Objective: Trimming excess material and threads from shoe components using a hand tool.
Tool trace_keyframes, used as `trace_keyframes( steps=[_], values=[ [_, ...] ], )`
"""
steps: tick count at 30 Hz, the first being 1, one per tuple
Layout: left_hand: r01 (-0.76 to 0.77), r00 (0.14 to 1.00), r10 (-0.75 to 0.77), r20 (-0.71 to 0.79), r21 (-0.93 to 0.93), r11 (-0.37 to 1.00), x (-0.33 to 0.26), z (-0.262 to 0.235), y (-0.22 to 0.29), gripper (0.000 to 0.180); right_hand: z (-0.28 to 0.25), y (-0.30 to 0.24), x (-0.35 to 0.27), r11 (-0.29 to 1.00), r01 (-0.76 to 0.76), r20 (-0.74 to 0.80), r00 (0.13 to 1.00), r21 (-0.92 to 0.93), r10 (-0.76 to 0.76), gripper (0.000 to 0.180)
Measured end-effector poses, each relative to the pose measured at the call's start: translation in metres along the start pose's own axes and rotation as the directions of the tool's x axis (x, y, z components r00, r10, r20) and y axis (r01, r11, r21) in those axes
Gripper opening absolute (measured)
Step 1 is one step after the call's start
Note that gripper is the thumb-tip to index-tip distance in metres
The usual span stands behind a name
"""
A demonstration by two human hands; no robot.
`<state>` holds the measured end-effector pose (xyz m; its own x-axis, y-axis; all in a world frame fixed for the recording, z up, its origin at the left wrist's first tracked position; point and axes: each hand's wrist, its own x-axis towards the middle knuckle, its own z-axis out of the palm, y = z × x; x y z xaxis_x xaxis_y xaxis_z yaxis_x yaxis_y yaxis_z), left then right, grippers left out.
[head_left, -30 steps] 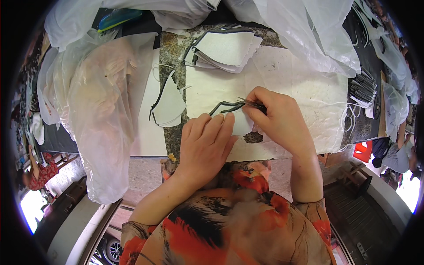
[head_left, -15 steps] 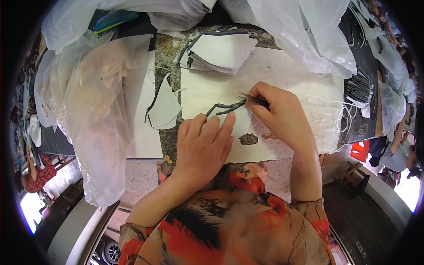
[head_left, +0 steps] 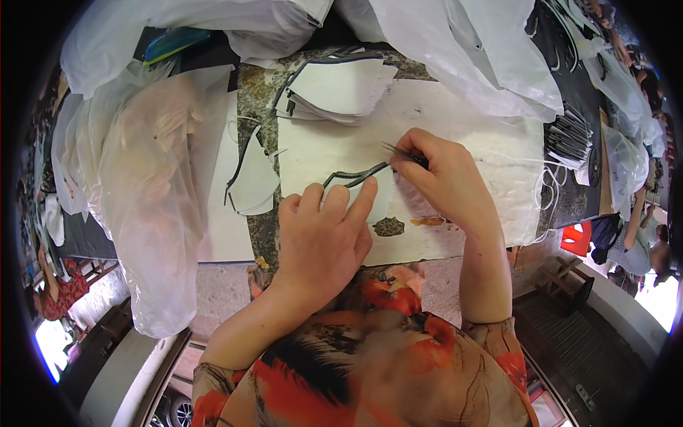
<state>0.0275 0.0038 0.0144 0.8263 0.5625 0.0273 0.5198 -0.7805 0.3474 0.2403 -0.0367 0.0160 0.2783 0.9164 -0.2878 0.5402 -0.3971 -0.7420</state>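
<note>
A white cut piece with black edging [head_left: 379,198] lies on the pale sheet in front of me. My left hand [head_left: 320,235] rests on it, fingers spread and palm down, covering much of it. My right hand [head_left: 448,176] is closed on small dark snips [head_left: 411,155], whose two thin points stick out to the left. Its fingertips are at the right end of the black edging. Farther off sits a stack of similar black-edged white pieces [head_left: 343,84]. One more such piece [head_left: 253,181] lies alone, left of my left hand.
A filled clear plastic bag [head_left: 153,185] hangs over the table's left front edge. Crumpled white plastic [head_left: 455,50] covers the far side. At right are a bundle of dark-edged pieces [head_left: 569,139] and loose white cords [head_left: 549,186]. The pale sheet [head_left: 491,156] has a torn hole.
The whole view has shifted slightly, so the table things sit a little farther left. Both hands keep nearly the same pose on the piece and the snips.
</note>
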Motion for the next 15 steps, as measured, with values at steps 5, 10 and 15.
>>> trace_keyframes(
  steps=[5, 10, 15],
  values=[
    [0.0, 1.0, 0.0, -0.01, 0.02, 1.0, 0.0022, 0.0, 0.0019, 0.056, -0.0001, -0.0018, -0.0013, 0.999, -0.028, -0.016, 0.999, 0.024, 0.028, 0.022],
    [0.004, 1.0, -0.004, 0.014, 0.018, 1.0, 0.0059, -0.0022, 0.0041, 0.054, 0.0021, 0.0023, -0.0017, 0.999, -0.028, -0.036, 0.999, 0.03, 0.03, 0.022],
    [0.017, 1.0, -0.017, 0.017, -0.006, 1.0, 0.0057, -0.0026, 0.0036, 0.055, 0.0048, 0.0022, -0.0016, 1.0, -0.024, -0.055, 0.998, -0.01, 0.024, 0.019]
  ],
)
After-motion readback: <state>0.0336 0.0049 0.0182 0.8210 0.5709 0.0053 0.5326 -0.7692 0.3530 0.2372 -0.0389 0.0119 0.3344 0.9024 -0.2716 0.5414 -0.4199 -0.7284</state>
